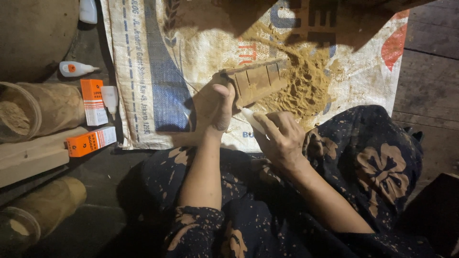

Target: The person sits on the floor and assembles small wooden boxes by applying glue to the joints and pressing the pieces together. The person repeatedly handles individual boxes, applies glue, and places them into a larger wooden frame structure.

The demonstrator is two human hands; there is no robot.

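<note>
Over a dusty woven sack (158,71), the left hand (215,107) grips a slatted wooden piece (258,81), fingers wrapped around it; the right hand (282,136) pinches a small white glue bottle (252,119) against it, above a sawdust heap (306,86).

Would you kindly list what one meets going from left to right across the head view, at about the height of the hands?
Clear jar of sawdust → upright orange-and-white box → small white glue bottle → left hand → notched wooden piece → pile of sawdust → bare wooden floor.
</note>
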